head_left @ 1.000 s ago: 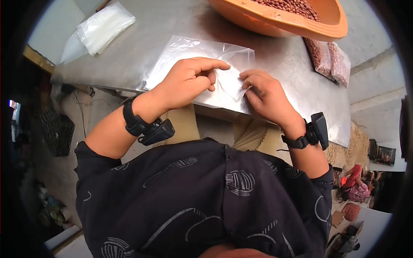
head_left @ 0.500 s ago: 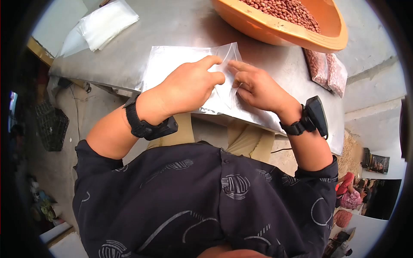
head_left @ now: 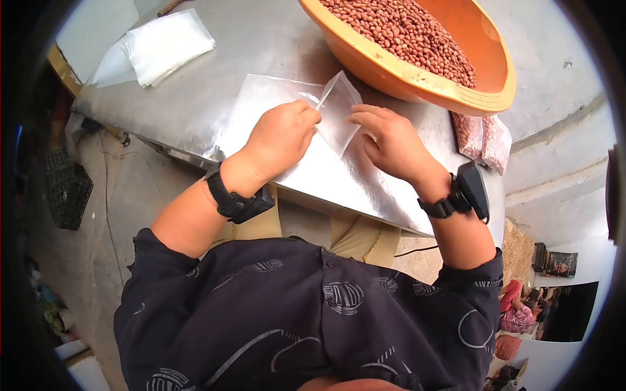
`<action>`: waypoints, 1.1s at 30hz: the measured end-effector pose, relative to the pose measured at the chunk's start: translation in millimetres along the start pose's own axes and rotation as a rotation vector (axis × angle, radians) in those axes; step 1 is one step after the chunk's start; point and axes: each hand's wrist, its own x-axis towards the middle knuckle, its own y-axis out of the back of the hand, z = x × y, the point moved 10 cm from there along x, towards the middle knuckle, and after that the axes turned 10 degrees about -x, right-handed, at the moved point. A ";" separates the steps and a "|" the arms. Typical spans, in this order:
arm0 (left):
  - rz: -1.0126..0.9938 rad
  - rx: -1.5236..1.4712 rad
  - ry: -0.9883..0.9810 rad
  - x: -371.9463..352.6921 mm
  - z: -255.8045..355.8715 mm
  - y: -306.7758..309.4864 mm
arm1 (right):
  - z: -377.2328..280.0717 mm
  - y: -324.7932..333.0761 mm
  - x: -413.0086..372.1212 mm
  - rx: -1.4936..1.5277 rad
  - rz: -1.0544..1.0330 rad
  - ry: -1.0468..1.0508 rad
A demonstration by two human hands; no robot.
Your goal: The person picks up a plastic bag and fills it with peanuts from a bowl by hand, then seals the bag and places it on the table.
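On the table (head_left: 195, 98), near its front edge, the left hand (head_left: 280, 133) and right hand (head_left: 391, 140) sit side by side. Between them a small bag (head_left: 338, 111) stands tilted, the left hand pinching one edge, the right hand's fingertips touching the other. Under the left hand a flat bag (head_left: 261, 98) lies on the tabletop. Just behind the hands sits the basin (head_left: 417, 78), peanuts (head_left: 404, 29) in it. Right of the right hand, beside the basin, lie filled packets (head_left: 482, 137). Far back on the left rests a pile of bags (head_left: 166, 42). Down on the floor, left of the table, a crate (head_left: 65, 189).
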 end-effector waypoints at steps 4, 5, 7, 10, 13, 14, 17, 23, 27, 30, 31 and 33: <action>0.040 -0.104 0.011 -5.2 -5.2 -7.2 | -29.4 102.5 5.6 -0.151 0.369 0.165; 0.060 -0.129 0.005 -6.4 -5.6 -8.5 | -17.2 120.0 8.4 -0.174 0.420 0.115; 0.100 -0.176 -0.006 -9.3 -6.2 -9.9 | 30.7 141.2 16.3 -0.160 0.432 -0.080; 0.116 -0.208 0.000 -13.5 -7.8 -10.6 | 134.6 140.4 24.6 -0.161 0.220 -0.381; 0.110 -0.216 -0.011 -14.6 -4.0 -10.6 | 209.6 120.9 19.4 -0.240 -0.029 -0.471; 0.105 -0.223 -0.004 -14.5 -4.2 -10.7 | 219.9 115.3 18.3 -0.221 -0.113 -0.501; 0.096 -0.240 0.010 -12.1 -6.1 -10.1 | 248.6 95.6 14.6 -0.141 -0.411 -0.619; 0.126 -0.311 0.026 -12.7 -10.0 -7.1 | 223.2 78.7 22.6 -0.256 -0.528 -0.767; 0.153 -0.281 -0.020 -15.8 -9.7 -6.0 | 218.2 58.7 25.4 -0.145 -0.630 -0.797; 0.172 -0.288 -0.055 -15.4 -8.6 -4.4 | 216.2 46.5 25.4 -0.159 -0.747 -0.782; 0.181 -0.295 -0.068 -15.5 -7.8 -3.4 | 224.1 41.3 22.4 -0.099 -0.740 -0.797; 0.173 -0.307 -0.055 -15.1 -9.2 -2.8 | 228.7 31.4 20.3 0.063 -0.700 -0.773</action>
